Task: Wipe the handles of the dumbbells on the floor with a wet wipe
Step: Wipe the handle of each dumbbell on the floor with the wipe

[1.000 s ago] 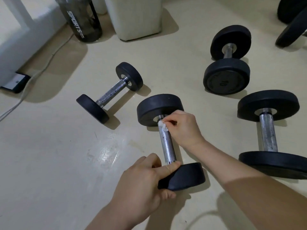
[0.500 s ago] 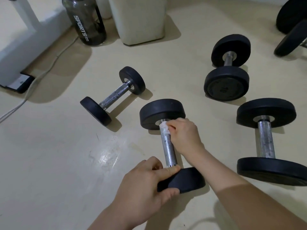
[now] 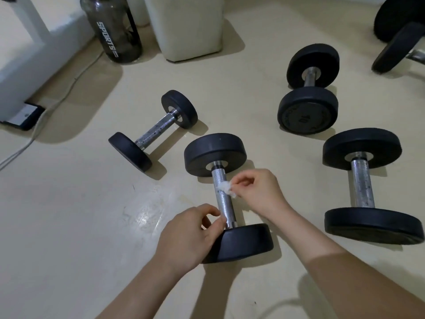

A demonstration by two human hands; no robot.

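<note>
Over on the far left a dark phone (image 3: 23,116) lies on the floor (image 3: 69,226) by a white frame (image 3: 34,65), with a pale cable (image 3: 57,104) running past it. Behind stand a smoky bottle (image 3: 115,31) marked SPORTS and a white block (image 3: 188,26). A small dumbbell (image 3: 153,131) lies at a slant just left of centre. Beside it is the middle dumbbell (image 3: 216,150), its handle (image 3: 224,203) pointing away from the person, one black plate far and one near. The left hand (image 3: 188,236) sits at the left side of the near plate and holds that end, fingers curled and thumb tip against the foot of the handle. About halfway up the handle the wet wipe (image 3: 226,188), a small crumpled white wad, lies against the right side of the chrome bar. The right hand (image 3: 257,192) reaches in from the right and pinches it between thumb and forefinger, the other fingers bent. So the wipe is farther along the bar than the left hand, at the right hand's fingertips. Farther right lie a dumbbell stamped 10 (image 3: 308,111) and, nearer, a larger dumbbell (image 3: 363,180) with a spotted handle, both apart from the hands. Another dark dumbbell (image 3: 400,47) is cut off at the top right corner.
</note>
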